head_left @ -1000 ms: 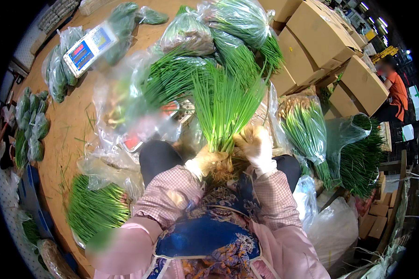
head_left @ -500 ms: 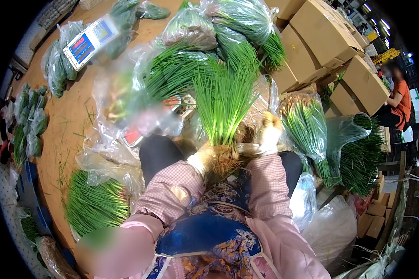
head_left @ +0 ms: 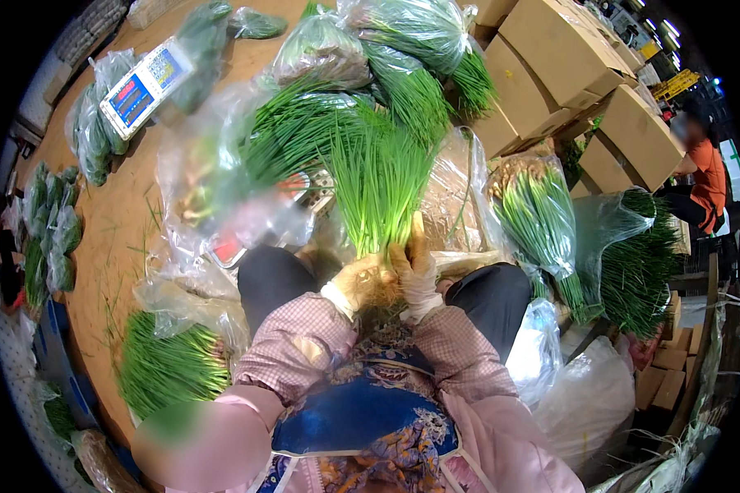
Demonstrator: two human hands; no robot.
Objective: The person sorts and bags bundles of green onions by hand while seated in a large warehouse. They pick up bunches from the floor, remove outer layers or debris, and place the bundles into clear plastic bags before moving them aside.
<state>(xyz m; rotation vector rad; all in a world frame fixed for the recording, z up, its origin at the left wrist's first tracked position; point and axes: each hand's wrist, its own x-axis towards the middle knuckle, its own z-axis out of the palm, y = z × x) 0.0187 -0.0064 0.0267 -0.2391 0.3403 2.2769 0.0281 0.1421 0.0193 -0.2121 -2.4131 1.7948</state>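
Observation:
A bunch of long, thin green onions [head_left: 378,181] stands upright in front of me, leaves fanning away and pale stem ends toward me. My gloved left hand [head_left: 360,283] is closed round its root end. At the right side of the stems, my gloved right hand [head_left: 417,271] presses in with its thumb in front and fingers pointing up; its far side is hidden. Behind the bunch lies a heap of loose green onions [head_left: 284,135]. A clear plastic bag with brownish contents [head_left: 452,197] sits just beyond my right hand.
Bagged green onions [head_left: 530,209] lie to the right, beside stacked cardboard boxes [head_left: 543,66]. A digital scale [head_left: 136,99] is at the far left. More green onions [head_left: 173,361] rest near my left elbow. A person in orange [head_left: 703,177] sits at the far right.
My right hand has come in from the right to the stems. The bunch has shifted slightly left and tilts more away, its leaves drawn closer together.

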